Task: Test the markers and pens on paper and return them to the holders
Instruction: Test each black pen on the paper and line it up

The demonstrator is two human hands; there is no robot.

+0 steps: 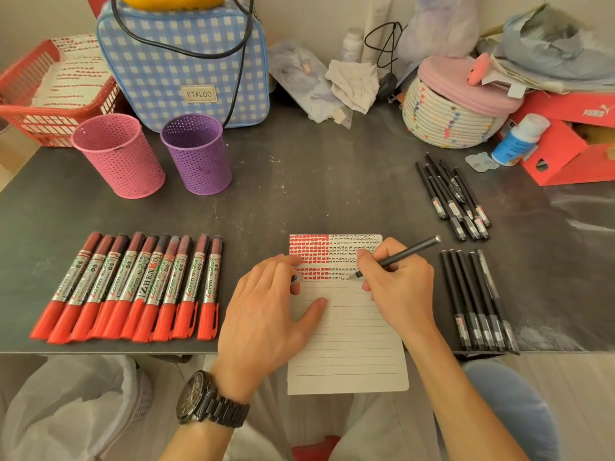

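right hand [396, 287] pinches a black pen [399, 256], tip on the lined paper [349, 344] just below rows of marks. left hand [269, 304] lies on the paper, a pen cap [296, 279] pinched between two fingers. red markers [133, 287] lie left of it; pink holder [119, 154] and purple holder [198, 154] stand beyond on the worktop [316, 181].

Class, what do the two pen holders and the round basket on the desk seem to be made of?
The pink holder and purple holder look like perforated painted metal, possibly plastic: even rows of small holes. The round basket looks like coiled cotton rope: stacked cream cords.
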